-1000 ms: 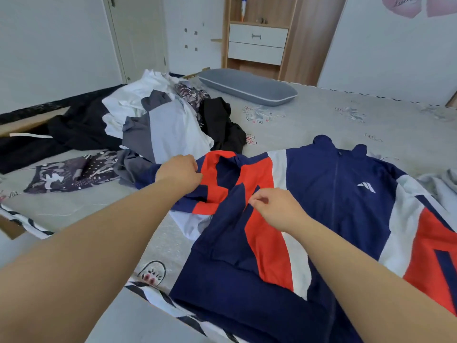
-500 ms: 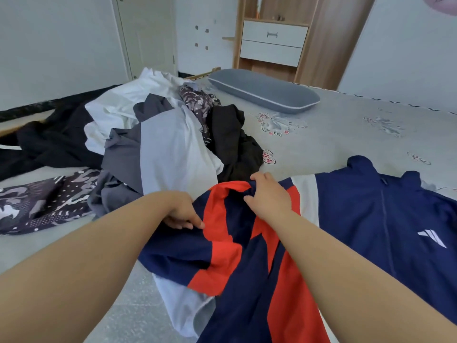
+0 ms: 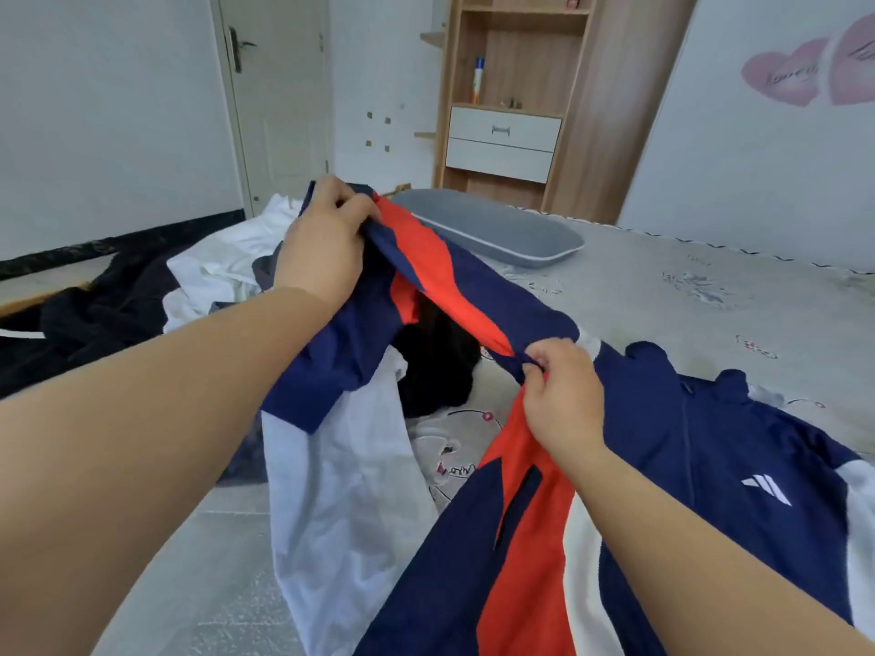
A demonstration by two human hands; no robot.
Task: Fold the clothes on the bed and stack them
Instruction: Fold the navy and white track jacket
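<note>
A navy, red and white track jacket [image 3: 710,447] lies front-up on the bed at the right, its white three-stripe logo showing. Its left sleeve [image 3: 454,277] is lifted off the bed and stretched between my hands. My left hand [image 3: 326,239] grips the sleeve near the cuff, raised above the pile. My right hand [image 3: 563,395] pinches the sleeve close to the shoulder. A heap of unfolded clothes [image 3: 222,262], white, grey and black, lies behind my left arm. A white garment [image 3: 341,504] hangs below the sleeve.
The bed [image 3: 686,295] has a pale grey patterned sheet. A grey pillow [image 3: 497,229] lies at its far end. A black garment [image 3: 94,314] sprawls at the left edge. Behind stand a wooden wardrobe with white drawers [image 3: 502,144] and a white door [image 3: 279,101].
Both hands have lifted the jacket's left sleeve off the bed and pulled it taut. My left hand rose up and away; my right hand slid toward the shoulder. The view tilted upward.
</note>
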